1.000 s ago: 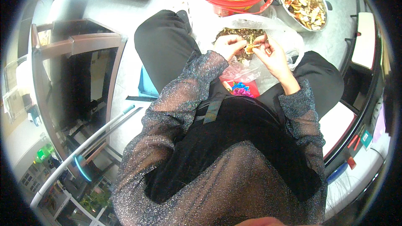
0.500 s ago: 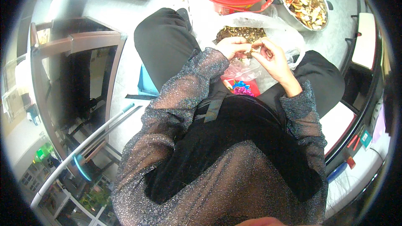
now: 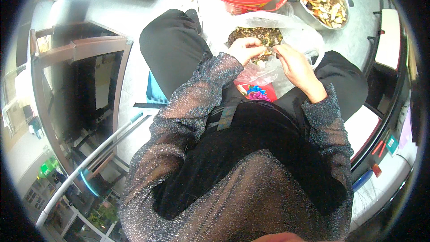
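Our left hand [image 3: 245, 50] and right hand [image 3: 296, 66] curl close together over brown bits [image 3: 256, 34] inside the plastic bag [image 3: 306, 39]; can't tell if either's gripping. We'd best work low, so anything loose lands inside.

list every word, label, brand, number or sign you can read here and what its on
None can be read.
Red bucket: yellowish marking on its side, too blurred to read.
Teal item at the far right: pale marking, too small to read.
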The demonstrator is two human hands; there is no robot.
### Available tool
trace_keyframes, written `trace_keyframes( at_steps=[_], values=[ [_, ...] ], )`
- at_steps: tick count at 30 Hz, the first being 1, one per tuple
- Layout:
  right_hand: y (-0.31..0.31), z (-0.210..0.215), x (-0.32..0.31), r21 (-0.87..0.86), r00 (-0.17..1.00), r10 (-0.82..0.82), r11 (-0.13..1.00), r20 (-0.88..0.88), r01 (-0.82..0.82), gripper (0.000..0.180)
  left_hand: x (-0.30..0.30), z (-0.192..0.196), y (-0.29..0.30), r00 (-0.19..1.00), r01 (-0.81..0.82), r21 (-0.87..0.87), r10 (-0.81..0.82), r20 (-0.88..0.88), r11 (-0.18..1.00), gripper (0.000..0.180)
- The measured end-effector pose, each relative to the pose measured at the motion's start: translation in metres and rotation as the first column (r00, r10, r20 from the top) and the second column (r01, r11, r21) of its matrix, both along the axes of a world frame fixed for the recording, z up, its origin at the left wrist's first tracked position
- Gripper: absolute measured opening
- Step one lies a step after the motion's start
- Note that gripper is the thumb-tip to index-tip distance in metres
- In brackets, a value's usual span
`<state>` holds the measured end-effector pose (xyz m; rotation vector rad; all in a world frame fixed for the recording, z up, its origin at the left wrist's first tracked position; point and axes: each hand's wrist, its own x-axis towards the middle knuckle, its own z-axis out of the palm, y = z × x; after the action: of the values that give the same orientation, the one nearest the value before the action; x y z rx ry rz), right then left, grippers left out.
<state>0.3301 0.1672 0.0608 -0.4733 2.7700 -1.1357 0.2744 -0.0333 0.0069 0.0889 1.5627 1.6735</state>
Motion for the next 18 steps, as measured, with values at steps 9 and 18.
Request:
trace_keyframes(
  at_steps=[9, 18],
  values=[
    [-0.002, -0.009, -0.001, 0.033, 0.993, 0.057, 0.998, 0.104, -0.061, 0.019, 0.002, 0.011, 0.003, 0.99, 0.062, -0.114, -0.076, -0.117, 0.992, 0.018],
    [-0.002, -0.016, 0.001, 0.091, 0.992, 0.015, 0.995, 0.125, -0.027, 0.025, 0.006, 0.011, 0.006, 0.993, -0.087, 0.0, 0.087, -0.083, 0.996, 0.011]
  ],
)
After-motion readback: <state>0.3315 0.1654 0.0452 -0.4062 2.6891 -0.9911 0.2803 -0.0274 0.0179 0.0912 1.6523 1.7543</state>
